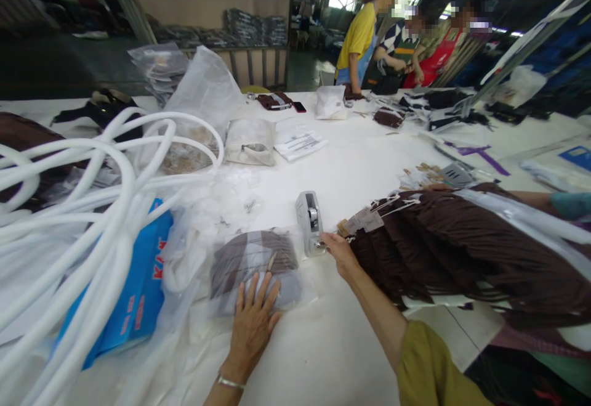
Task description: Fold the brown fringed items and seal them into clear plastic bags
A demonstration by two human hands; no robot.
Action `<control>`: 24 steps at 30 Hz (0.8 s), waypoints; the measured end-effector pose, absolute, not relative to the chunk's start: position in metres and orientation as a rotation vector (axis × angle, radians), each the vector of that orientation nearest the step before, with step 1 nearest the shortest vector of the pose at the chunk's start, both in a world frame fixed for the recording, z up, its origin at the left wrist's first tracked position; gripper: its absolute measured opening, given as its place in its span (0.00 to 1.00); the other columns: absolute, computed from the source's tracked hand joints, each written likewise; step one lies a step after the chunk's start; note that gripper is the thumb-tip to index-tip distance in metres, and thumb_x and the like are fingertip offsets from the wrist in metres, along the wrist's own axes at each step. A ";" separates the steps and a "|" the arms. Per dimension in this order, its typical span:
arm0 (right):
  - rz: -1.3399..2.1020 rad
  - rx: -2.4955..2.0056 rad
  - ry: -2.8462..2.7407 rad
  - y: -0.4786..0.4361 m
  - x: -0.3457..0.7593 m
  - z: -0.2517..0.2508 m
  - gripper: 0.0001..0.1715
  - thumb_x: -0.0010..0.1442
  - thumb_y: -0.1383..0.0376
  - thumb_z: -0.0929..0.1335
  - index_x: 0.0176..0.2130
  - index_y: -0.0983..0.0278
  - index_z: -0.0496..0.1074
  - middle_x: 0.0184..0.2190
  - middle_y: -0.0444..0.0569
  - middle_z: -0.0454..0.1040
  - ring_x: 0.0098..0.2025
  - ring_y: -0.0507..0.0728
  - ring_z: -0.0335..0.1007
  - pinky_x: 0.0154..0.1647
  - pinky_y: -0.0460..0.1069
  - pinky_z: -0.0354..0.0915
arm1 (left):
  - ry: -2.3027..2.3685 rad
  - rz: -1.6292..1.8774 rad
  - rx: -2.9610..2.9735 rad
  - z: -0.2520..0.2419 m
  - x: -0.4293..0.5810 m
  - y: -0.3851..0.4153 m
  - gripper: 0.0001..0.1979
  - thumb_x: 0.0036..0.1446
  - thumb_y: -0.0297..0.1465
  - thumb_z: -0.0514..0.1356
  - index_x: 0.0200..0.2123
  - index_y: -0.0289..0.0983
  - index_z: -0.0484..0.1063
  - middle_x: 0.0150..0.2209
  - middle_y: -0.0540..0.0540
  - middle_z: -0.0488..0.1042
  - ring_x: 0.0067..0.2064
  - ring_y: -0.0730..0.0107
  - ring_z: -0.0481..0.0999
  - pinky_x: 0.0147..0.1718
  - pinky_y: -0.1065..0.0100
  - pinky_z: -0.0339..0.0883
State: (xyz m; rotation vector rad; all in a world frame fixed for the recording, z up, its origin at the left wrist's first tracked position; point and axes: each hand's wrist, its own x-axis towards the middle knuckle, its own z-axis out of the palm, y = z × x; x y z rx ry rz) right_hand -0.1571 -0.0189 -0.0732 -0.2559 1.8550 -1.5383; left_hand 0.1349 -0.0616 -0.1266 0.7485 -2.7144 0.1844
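My left hand (253, 320) lies flat with fingers spread on a clear plastic bag (253, 264) that holds a folded brown and grey garment. Just beyond it to the right stands a grey tape dispenser (303, 221) with a roll inside. My right hand (340, 253) is at the near end of the dispenser, thumb and fingers pinched together at the cutting edge; the strip of tape itself is too thin to make out. Close to the right of that hand is a pile of dark brown garments (443, 239) with paper tags (369, 220) on strings.
Thick white tubing (170, 141) loops over the left side, above a blue printed packet (138, 295). Farther back are a packed bag (252, 141), white papers (300, 140) and a phone (299, 106). Another person's sleeve (570, 204) reaches in at right. Several people stand behind the table.
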 end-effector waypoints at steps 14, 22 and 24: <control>-1.723 -0.406 2.016 0.014 -0.128 -0.044 0.22 0.48 0.47 0.70 0.31 0.62 0.70 0.28 0.44 0.73 0.35 0.55 0.67 0.41 0.50 0.64 | -2.702 0.167 0.719 -0.124 0.136 -0.058 0.30 0.59 0.39 0.61 0.64 0.48 0.61 0.67 0.49 0.61 0.67 0.48 0.56 0.66 0.46 0.39; -1.367 -0.326 1.981 0.027 -0.126 -0.086 0.26 0.48 0.43 0.69 0.24 0.62 0.61 0.19 0.39 0.62 0.19 0.49 0.56 0.22 0.46 0.58 | -2.677 0.010 0.797 -0.127 0.135 -0.057 0.32 0.58 0.52 0.59 0.63 0.51 0.61 0.66 0.52 0.62 0.68 0.52 0.56 0.68 0.48 0.40; -1.272 -0.357 2.025 0.033 -0.127 -0.090 0.24 0.50 0.46 0.69 0.22 0.61 0.60 0.16 0.38 0.60 0.17 0.49 0.53 0.20 0.45 0.54 | -2.678 0.014 0.803 -0.126 0.135 -0.056 0.32 0.58 0.52 0.59 0.63 0.51 0.61 0.67 0.52 0.61 0.68 0.52 0.56 0.67 0.48 0.41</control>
